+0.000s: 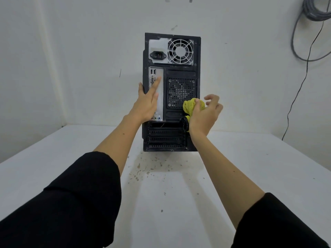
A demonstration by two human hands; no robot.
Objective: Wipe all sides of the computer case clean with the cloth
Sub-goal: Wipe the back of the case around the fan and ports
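A black computer case (180,70) stands upright on the white table (53,167), its rear panel with fan grilles and ports facing me. My left hand (147,100) lies flat with straight fingers on the left part of the rear panel, thumb round the case's left edge. My right hand (204,115) holds a crumpled yellow cloth (190,104) against the lower right of the rear panel, below the perforated fan vent; its outer fingers are spread and loosely curled. Part of the cloth is hidden under the hand.
Brown dirt specks (143,169) are scattered on the table in front of the case. White walls close in behind and on the left. Grey and black cables (304,51) hang on the right wall.
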